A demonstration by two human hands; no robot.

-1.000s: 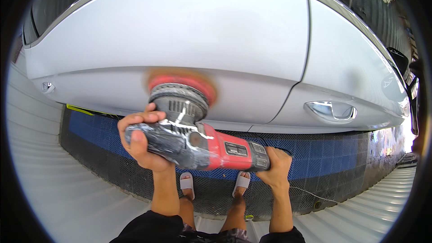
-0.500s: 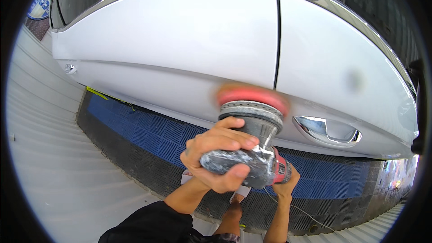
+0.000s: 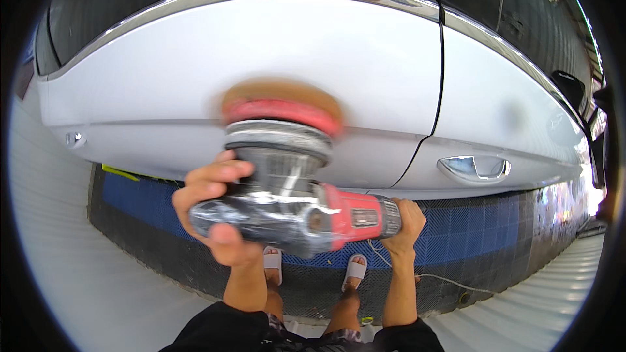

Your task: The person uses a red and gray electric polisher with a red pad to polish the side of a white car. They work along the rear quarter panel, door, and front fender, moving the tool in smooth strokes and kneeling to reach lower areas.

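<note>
A red and black car polisher [image 3: 355, 216] is held between my two hands, its front end wrapped in something clear and shiny. My left hand [image 3: 218, 212] is closed round the front end. My right hand [image 3: 405, 225] grips the rear end, where the cord comes out. The polisher's round pad [image 3: 283, 107], red and tan-orange, is smeared by motion and lies against the white car door [image 3: 313, 45], near its crease line. Part of the door behind the pad is hidden.
A chrome door handle [image 3: 475, 168] sits right of the door seam. Blue and black floor tiles [image 3: 466, 231] run below the car. A pale cord [image 3: 450, 280] lies across them. Ribbed white wall panels [image 3: 59, 221] stand left and behind. My feet in slippers [image 3: 355, 270] are below.
The polisher has moved left along the car, away from the door seam and handle, and now shows more side-on. Both hands have stayed on it. My view has shifted too.
</note>
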